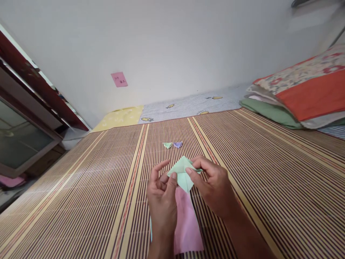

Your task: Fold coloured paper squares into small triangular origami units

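Observation:
A folded mint-green paper [184,172], shaped like a diamond with a crease across its middle, is held up between both hands. My left hand [163,187] pinches its left corner with the thumb in front, the index finger raised and curved away. With thumb and fingers, my right hand [212,181] grips the right side, the thumb pressing on the front face. Below and behind lies a pink sheet of paper [187,223], partly covered by my left hand and wrist. Farther off, a small folded green paper piece [167,145] and a small folded purple paper piece [178,144] sit side by side.
A striped bamboo mat [94,201] spreads under everything. Folded bedding [304,93] is stacked at the right by the white wall. Patterned cloth [183,106] shows past the mat's far edge. A pink note [119,79] is on the wall; a glass-fronted cabinet [21,133] stands left.

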`<state>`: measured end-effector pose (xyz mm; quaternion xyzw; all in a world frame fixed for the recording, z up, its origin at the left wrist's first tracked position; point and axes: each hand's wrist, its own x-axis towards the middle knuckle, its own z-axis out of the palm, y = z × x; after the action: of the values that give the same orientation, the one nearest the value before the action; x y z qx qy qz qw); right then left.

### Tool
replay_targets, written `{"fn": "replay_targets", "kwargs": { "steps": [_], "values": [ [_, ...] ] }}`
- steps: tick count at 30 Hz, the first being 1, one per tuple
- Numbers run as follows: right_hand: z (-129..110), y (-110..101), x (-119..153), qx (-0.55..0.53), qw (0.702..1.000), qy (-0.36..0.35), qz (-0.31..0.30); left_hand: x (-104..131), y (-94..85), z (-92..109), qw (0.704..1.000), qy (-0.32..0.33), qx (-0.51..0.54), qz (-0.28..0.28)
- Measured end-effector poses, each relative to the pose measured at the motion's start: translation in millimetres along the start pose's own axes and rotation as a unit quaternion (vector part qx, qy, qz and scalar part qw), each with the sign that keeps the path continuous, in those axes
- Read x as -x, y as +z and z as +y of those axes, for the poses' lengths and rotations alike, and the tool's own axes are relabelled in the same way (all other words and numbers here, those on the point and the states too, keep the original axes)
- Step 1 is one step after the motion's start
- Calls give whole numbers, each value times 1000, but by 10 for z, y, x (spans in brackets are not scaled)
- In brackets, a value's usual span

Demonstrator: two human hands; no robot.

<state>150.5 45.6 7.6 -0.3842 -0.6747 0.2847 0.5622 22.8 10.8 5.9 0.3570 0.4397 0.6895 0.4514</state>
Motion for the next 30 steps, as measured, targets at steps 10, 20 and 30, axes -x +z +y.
{"fn": "replay_targets", "kwargs": {
  "steps": [10, 20, 30],
  "values": [
    [57, 46, 28, -21, 999, 38, 24, 37, 21, -28, 999, 31, -31, 26],
    [71, 106, 51, -94, 993, 71, 16, 40, 21, -30, 993, 74, -60, 74],
    [23, 192, 44, -116, 990, 74, 35, 61, 41, 37, 979, 153, -109, 79]
  ]
}}
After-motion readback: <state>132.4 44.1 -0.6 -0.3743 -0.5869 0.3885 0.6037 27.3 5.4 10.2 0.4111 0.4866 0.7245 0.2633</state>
